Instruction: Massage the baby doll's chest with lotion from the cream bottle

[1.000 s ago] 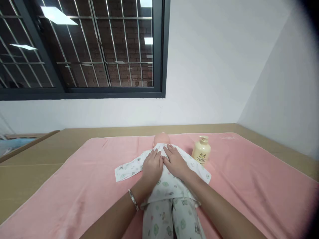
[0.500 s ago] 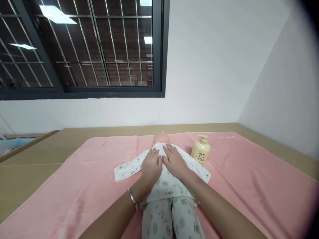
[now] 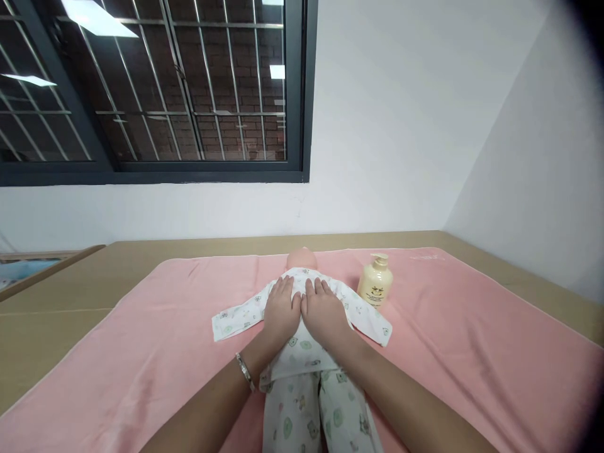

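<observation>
A baby doll (image 3: 302, 258) lies stretched out on a pink sheet (image 3: 179, 365), its bald head at the far end. It wears a white printed top (image 3: 306, 358) with long sleeves spread to both sides, and matching trousers (image 3: 295, 415). My left hand (image 3: 282, 309) rests flat on the left of the doll's upper body, fingers pointing to its head. Beside it my right hand (image 3: 324, 313) lies flat on the right, the two thumbs close together. Both hands are open and hold nothing. The doll's face is not visible.
A cream pump bottle (image 3: 376, 281) stands on the sheet right of the doll, near its sleeve. Tan padded surface (image 3: 61, 321) borders the sheet. Behind rise a white wall (image 3: 377, 126) and a barred, dark-framed window (image 3: 212, 173).
My right hand has slid slightly down and its fingers have come closer together. My left hand stays on the doll's top. The whole view has shifted a little.
</observation>
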Motion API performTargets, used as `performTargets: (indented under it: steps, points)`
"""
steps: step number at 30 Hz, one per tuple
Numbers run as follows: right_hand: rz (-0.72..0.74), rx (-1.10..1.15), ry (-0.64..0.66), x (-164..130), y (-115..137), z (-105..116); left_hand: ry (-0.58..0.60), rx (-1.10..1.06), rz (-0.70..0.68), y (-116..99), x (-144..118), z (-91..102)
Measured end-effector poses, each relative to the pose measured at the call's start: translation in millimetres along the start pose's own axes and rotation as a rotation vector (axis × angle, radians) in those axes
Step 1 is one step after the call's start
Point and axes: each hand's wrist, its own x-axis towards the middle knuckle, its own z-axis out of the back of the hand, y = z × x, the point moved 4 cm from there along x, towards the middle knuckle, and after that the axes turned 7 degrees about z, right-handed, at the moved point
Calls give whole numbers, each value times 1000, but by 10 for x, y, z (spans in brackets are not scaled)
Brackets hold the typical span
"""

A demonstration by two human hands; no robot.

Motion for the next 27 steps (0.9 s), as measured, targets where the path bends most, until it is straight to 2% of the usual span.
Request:
performTargets:
  steps: [6,16,27]
  points:
    - [-9,-73,49,-74,82,48,18,-53,6,37,24,-16]
    - [55,226,14,122,-248,-120,-12,-54,0,-13,16,-6]
    - [46,242,-2,111,-231,-141,-32,-31,-11,5,26,-18]
